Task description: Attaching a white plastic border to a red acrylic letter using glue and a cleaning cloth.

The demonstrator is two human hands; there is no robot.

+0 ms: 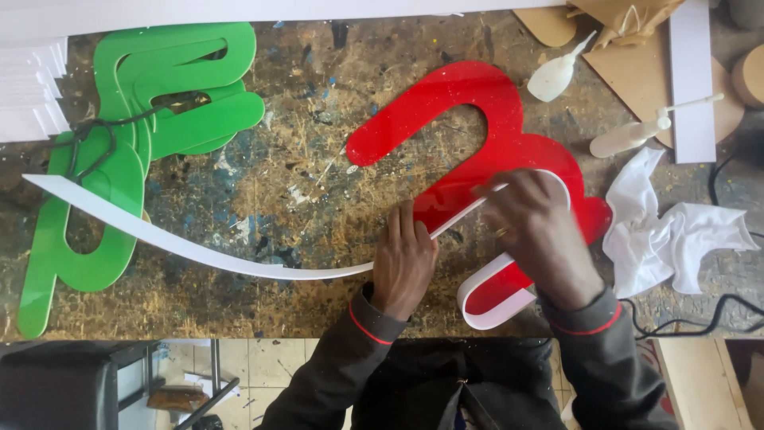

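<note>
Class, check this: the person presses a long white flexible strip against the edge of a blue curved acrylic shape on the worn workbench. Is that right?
Not quite: in the head view the curved acrylic shape is red, not blue. Both hands, left and right, press the long white flexible strip against its edge on the worn workbench.

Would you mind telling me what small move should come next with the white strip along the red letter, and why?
Probably slide the left hand a little further along the white strip, pressing it to the red letter. The strip already wraps the letter's lower curve under the right hand, while its long free end trails left across the workbench toward the green letters.
</note>
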